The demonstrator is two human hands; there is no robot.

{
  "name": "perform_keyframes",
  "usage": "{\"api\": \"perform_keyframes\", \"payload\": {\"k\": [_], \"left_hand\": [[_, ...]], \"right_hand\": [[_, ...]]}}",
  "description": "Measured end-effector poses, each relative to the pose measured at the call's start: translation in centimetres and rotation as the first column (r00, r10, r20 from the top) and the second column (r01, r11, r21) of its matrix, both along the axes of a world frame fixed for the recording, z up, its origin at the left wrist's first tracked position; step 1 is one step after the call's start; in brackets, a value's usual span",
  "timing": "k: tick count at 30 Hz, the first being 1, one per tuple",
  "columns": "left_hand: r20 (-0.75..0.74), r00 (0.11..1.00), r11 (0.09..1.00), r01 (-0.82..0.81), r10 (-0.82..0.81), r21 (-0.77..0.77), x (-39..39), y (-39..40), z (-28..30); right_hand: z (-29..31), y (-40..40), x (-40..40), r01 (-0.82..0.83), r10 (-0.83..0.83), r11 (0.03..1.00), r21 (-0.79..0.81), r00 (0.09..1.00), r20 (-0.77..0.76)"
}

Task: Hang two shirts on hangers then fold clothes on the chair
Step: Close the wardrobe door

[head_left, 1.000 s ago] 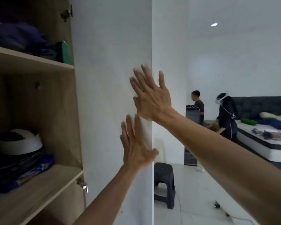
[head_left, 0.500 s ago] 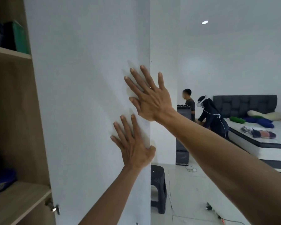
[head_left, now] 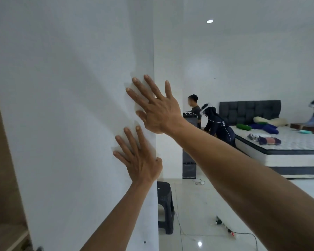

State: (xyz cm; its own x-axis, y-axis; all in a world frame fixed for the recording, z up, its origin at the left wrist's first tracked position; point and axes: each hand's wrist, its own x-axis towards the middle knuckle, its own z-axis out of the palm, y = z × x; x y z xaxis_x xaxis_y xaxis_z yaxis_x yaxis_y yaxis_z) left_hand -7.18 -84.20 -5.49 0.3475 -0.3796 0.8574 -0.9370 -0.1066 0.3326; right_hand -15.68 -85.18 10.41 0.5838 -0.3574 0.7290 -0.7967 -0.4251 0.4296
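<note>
Your left hand [head_left: 141,160] and right hand [head_left: 158,113], fingers straight and spread, press flat on white door [head_left: 71,105] near its right edge, likely to close wardrobe.

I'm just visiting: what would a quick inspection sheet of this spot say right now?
Surface: white wardrobe door, nearly covering the wooden cabinet side.
Job's things: nothing seen; no shirts, hangers or chair in view.
Clutter: black stool on the floor beside the door edge.
Hands: left hand and right hand both flat against the door, fingers spread.
Cables: power strip with cord on the tiled floor; a white cable further back.
Surroundings: bed with pillows and clothes; other people near it.
</note>
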Motion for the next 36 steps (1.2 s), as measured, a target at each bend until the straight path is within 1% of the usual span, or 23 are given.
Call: {"api": "perform_keyframes", "payload": {"k": [3, 6, 9, 12, 14, 16, 18, 20, 23, 25, 26, 28, 30, 31, 32, 34, 35, 36], "left_hand": [[0.022, 0.999, 0.999, -0.033, 0.033, -0.002, 0.3, -0.8, -0.2], [0.048, 0.998, 0.998, -0.05, 0.048, 0.037, 0.5, -1.6, -0.5], [0.082, 0.994, 0.997, -0.071, 0.068, 0.033, 1.0, -2.3, -0.7], [0.113, 0.99, 0.997, -0.078, 0.079, -0.009, 1.8, -2.7, -0.7], [0.127, 0.986, 0.995, -0.103, 0.104, -0.021, 2.2, -2.8, -0.8], [0.15, 0.981, 0.992, -0.115, 0.122, -0.058, 2.4, -2.9, -0.7], [0.136, 0.98, 0.987, -0.134, 0.146, -0.092, 2.8, -3.2, -0.6], [0.081, 0.984, 0.981, -0.15, 0.16, -0.119, 3.0, -3.4, -0.3], [0.0, 0.987, 0.977, -0.16, 0.162, -0.141, 3.3, -3.0, 0.0], [-0.061, 0.983, 0.976, -0.179, 0.172, -0.128, 3.6, -1.9, 0.0], [-0.117, 0.976, 0.975, -0.197, 0.185, -0.106, 3.3, -1.2, 0.1], [-0.239, 0.934, 0.96, -0.278, 0.267, -0.014, 2.6, 1.1, -0.3], [-0.277, 0.889, 0.931, -0.356, 0.365, 0.082, 2.1, 4.4, -1.3], [-0.268, 0.871, 0.911, -0.395, 0.412, 0.119, 1.7, 6.3, -1.8], [-0.262, 0.842, 0.881, -0.445, 0.472, 0.159, 0.9, 8.6, -2.2], [-0.264, 0.761, 0.806, -0.55, 0.592, 0.221, -1.3, 14.0, -2.9], [-0.262, 0.716, 0.762, -0.599, 0.647, 0.247, -2.7, 17.0, -3.3], [-0.268, 0.669, 0.721, -0.639, 0.693, 0.269, -4.5, 19.7, -3.5]], "right_hand": [[0.0, -0.7, 0.1, -0.004, 0.004, 1.0, -0.003, 1.0, -0.008], [-0.1, -1.4, 0.4, -0.023, 0.023, 1.0, -0.011, 1.0, 0.002], [0.1, -2.2, 1.0, -0.081, 0.081, 0.996, -0.024, 0.996, 0.026], [0.1, -3.7, 1.9, -0.158, 0.166, 0.981, -0.117, 0.984, 0.062], [0.1, -5.0, 3.0, -0.242, 0.268, 0.942, -0.23, 0.959, 0.088], [0.1, -6.1, 4.2, -0.324, 0.367, 0.894, -0.311, 0.926, 0.09], [0.3, -6.7, 5.6, -0.403, 0.457, 0.847, -0.346, 0.885, 0.089], [0.3, -6.8, 6.9, -0.487, 0.54, 0.807, -0.334, 0.838, 0.083], [-0.4, -6.2, 7.9, -0.633, 0.656, 0.745, -0.21, 0.752, 0.06], [-1.0, -5.5, 8.3, -0.715, 0.723, 0.69, -0.108, 0.688, 0.067], [-1.2, -5.3, 8.2, -0.747, 0.749, 0.662, -0.056, 0.658, 0.077], [-2.0, -4.2, 8.0, -0.803, 0.795, 0.591, 0.077, 0.596, 0.111], [-2.8, -2.6, 8.3, -0.829, 0.821, 0.515, 0.218, 0.551, 0.153], [-3.1, -1.8, 8.3, -0.84, 0.833, 0.456, 0.294, 0.519, 0.193], [-3.4, -0.5, 8.1, -0.849, 0.844, 0.37, 0.376, 0.477, 0.246], [-4.3, 2.6, 7.5, -0.841, 0.852, 0.159, 0.518, 0.382, 0.358], [-4.8, 4.4, 7.2, -0.824, 0.854, 0.059, 0.564, 0.335, 0.399], [-5.4, 5.9, 6.8, -0.803, 0.851, -0.016, 0.596, 0.302, 0.43]]}}
